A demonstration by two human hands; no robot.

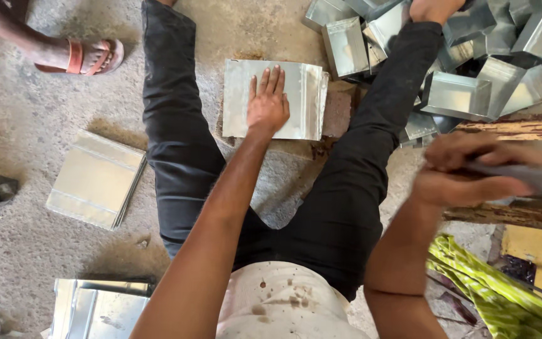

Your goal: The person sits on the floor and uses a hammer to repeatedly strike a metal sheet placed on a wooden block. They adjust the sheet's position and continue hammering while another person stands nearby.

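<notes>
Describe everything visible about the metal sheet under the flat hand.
The metal sheet is a thin, roughly square piece of shiny grey metal, likely galvanised, with a folded or creased band near its right edge. It lies flat on a reddish-brown block on the floor, between the person's outstretched legs. The left hand presses on its middle, palm down, fingers spread and pointing away. Its surface shows dull smudges and soft reflections. The right edge sits slightly raised.

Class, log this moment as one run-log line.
left hand: flat on metal sheet | right hand: raised, gripping blurred tool | folded metal boxes: piled beyond right leg
</notes>
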